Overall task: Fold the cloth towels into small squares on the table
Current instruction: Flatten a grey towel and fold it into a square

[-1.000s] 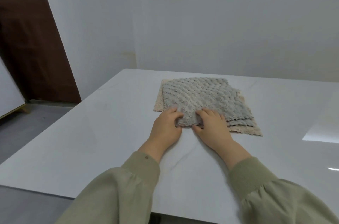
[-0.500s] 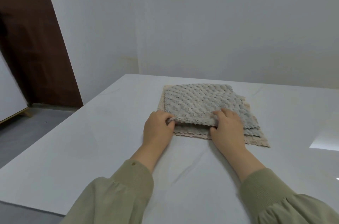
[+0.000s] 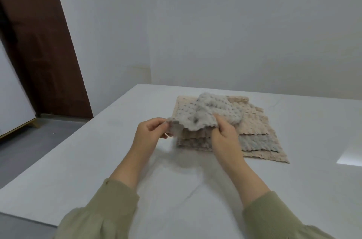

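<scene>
— Where do we have the grey towel [image 3: 213,113]?
— Raised by its near edge, just above the stack [image 3: 260,140] on the table [image 3: 98,160]. Our left hand [image 3: 149,135] pinches the near left corner. Our right hand [image 3: 225,137] grips the same edge a little further along, fingers curled into the cloth.
— And the rest of it?
— It trails away from us, its far end bunched and resting on the stack. So the held edge runs left to right between our hands, and the body of the towel lies ahead of them.
— Which hand is nearer?
— Both are on it. The right sits over the stack, the left just off the stack's left side, above bare table.
— Then we judge the next move is to draw it toward us, clear of the stack, and lay it flat before folding
</scene>
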The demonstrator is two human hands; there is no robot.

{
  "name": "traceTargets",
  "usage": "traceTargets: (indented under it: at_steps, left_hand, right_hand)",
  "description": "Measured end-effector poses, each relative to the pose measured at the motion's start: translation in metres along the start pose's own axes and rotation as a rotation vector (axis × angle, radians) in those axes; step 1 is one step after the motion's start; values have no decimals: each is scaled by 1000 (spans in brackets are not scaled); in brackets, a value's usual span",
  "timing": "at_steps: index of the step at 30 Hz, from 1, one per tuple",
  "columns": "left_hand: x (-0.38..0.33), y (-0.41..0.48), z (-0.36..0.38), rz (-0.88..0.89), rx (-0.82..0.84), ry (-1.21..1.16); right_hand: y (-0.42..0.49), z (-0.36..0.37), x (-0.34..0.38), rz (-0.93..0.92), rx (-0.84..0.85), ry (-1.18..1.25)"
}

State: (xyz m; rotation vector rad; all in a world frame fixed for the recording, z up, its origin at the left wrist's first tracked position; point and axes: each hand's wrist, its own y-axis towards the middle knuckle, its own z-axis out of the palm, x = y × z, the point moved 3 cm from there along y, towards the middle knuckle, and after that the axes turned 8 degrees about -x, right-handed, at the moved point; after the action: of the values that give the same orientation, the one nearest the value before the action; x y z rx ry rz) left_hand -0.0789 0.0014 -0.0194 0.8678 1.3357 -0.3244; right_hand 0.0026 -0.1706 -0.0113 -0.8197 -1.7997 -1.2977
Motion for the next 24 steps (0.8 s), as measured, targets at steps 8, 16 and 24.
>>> traceTargets:
  at_steps: [8, 16, 24]
  left_hand:
    - [13, 10, -69, 42, -476, 219]
    - [36, -11, 24, 368, 362, 1050]
    - [33, 21, -53, 53, -281, 1267]
  right_hand:
    - [-18, 23, 3, -110, 149, -257]
    - [-3, 26, -34, -173, 26, -573]
    - [0, 32, -43, -211, 30, -687]
